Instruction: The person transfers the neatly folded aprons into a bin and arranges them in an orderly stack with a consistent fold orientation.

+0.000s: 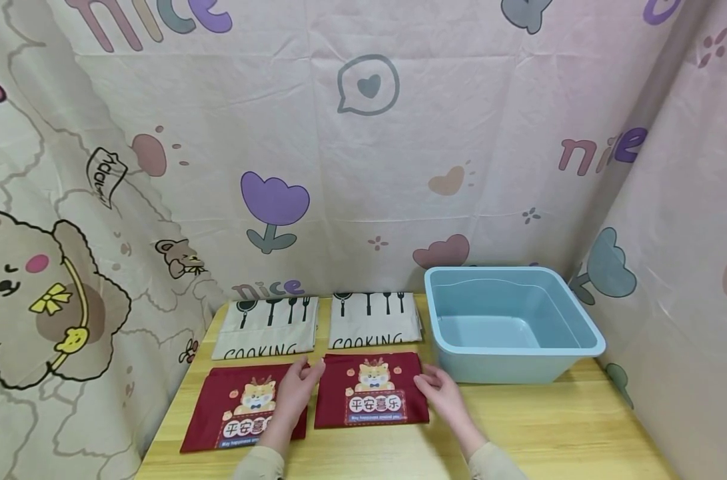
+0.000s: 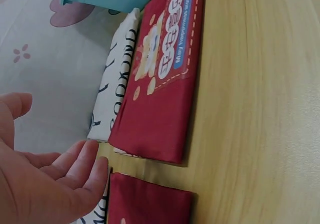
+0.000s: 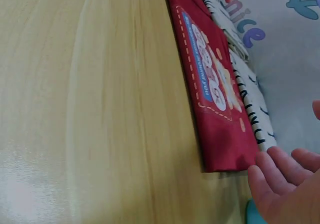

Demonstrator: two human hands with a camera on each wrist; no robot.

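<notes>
Crosswise between uncurled hands (image 1: 294,392) (image 1: 448,400), the long axis of the red cloth (image 1: 372,389), print (image 1: 375,401) upright.

Right fingers (image 3: 286,170) beside folded red cloth (image 3: 215,84), wooden table (image 3: 105,104)

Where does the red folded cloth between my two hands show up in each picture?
Head: the red cloth lies at bottom centre.
Left wrist: the red cloth slants down from the top edge, near the middle.
Right wrist: the red cloth is right of centre, ending below mid-height.
Shared landmark: the light-blue tub, at right in the head view, at the top in the left wrist, a sliver at the bottom edge in the right wrist.
</notes>
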